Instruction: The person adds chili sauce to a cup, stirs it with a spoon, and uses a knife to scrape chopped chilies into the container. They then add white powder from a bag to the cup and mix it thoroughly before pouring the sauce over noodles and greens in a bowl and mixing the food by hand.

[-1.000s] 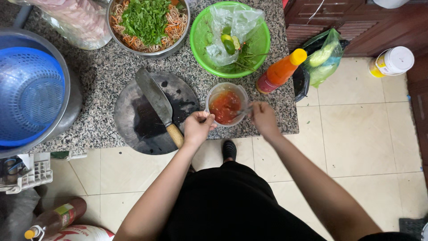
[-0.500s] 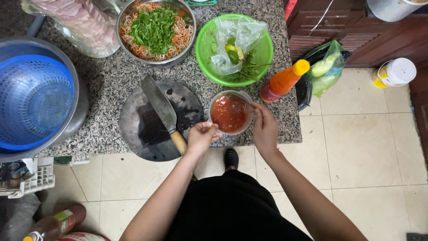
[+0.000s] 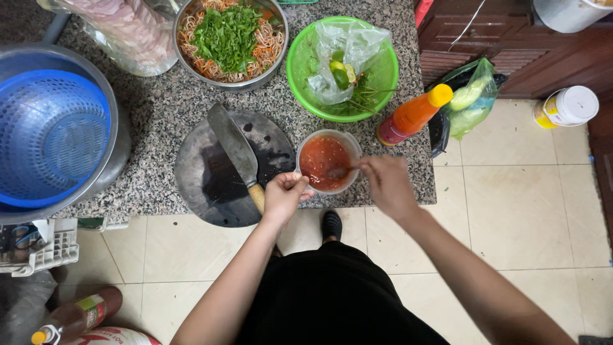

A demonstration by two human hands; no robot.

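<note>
A small bowl of red sauce (image 3: pixel 322 156) stands at the near edge of the speckled granite counter (image 3: pixel 159 105). My left hand (image 3: pixel 284 195) grips the bowl's near rim. My right hand (image 3: pixel 386 182) holds a spoon (image 3: pixel 338 172) whose tip sits in the sauce. Just left of the bowl, a cleaver (image 3: pixel 235 150) with a wooden handle lies across a dark round cutting board (image 3: pixel 214 185).
A metal bowl of noodles, carrot and chopped greens (image 3: pixel 230 39) sits at the back. A green basin (image 3: pixel 306 70) holds a plastic bag with lime. An orange sauce bottle (image 3: pixel 414 115) stands right of it. A blue colander in a steel basin (image 3: pixel 48 131) fills the left. Tiled floor lies below.
My right hand has shifted from the bowl's rim to holding the spoon in the sauce. My left hand stays on the bowl. The view has moved slightly.
</note>
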